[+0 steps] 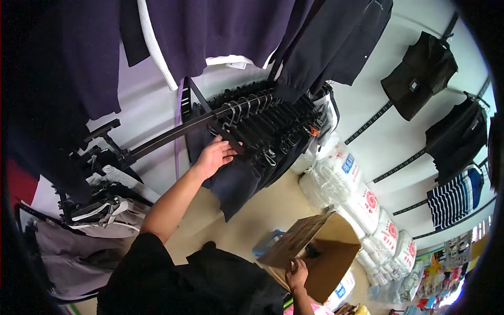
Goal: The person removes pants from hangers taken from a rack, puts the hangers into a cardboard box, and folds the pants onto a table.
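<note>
My left hand (214, 156) reaches to a metal rail where black trousers (236, 181) hang. Its fingers are partly stretched out and touch the nearest black trouser hanger (227, 137); I see no firm grip around it. Several hangers (252, 107) with hooks and clips are packed close together along the rail (184, 127). Lower right, my right hand (297, 273) is closed over the edge of an open cardboard box (336, 231), which is tilted. Some small dark thing (313, 251) shows inside the box, too shaded to name.
Dark sweaters (220, 31) hang overhead. Grey trousers (79, 257) hang at the left. White plastic-wrapped packs (362, 205) are stacked along the right wall, beneath a black vest (420, 73) and a striped top (454, 199). A bluish clear plastic item (266, 242) is beside the box.
</note>
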`<state>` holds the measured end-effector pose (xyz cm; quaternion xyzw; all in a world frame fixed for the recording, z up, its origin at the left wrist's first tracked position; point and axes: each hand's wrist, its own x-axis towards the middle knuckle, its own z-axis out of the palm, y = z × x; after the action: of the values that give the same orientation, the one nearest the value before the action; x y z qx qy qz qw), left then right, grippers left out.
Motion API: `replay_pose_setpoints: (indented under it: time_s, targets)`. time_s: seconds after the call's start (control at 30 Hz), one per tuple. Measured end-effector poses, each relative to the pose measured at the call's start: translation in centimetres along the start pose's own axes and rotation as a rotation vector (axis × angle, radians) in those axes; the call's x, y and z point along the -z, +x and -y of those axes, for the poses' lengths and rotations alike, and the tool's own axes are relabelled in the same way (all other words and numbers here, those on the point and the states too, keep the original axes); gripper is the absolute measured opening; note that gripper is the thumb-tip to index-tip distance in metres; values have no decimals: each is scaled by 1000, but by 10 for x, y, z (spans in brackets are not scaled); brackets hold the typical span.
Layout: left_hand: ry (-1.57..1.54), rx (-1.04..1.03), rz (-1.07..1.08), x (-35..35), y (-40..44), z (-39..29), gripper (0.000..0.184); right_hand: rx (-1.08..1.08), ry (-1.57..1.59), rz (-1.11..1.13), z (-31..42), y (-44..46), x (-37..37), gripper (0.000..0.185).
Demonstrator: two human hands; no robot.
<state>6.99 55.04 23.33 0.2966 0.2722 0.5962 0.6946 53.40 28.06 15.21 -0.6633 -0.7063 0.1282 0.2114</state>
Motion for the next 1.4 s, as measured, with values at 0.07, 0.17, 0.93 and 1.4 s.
replay_pose_setpoints:
  time_s: [0.07,0.17,0.93,1.4]
  targets:
    - [-40,1,13,4,-3,1,52,-23,-22,19,-15,-5,-5,34]
    - [40,9,33,-1,-12,1,57,-48,111,84,25,17,16,22]
    - [269,252,609,-103,-110,61,67,268,112,-271,183,117,53,28]
    - [1378,-856,1148,-235,-115,31,55,-77,69,-626,148,-102,102,24]
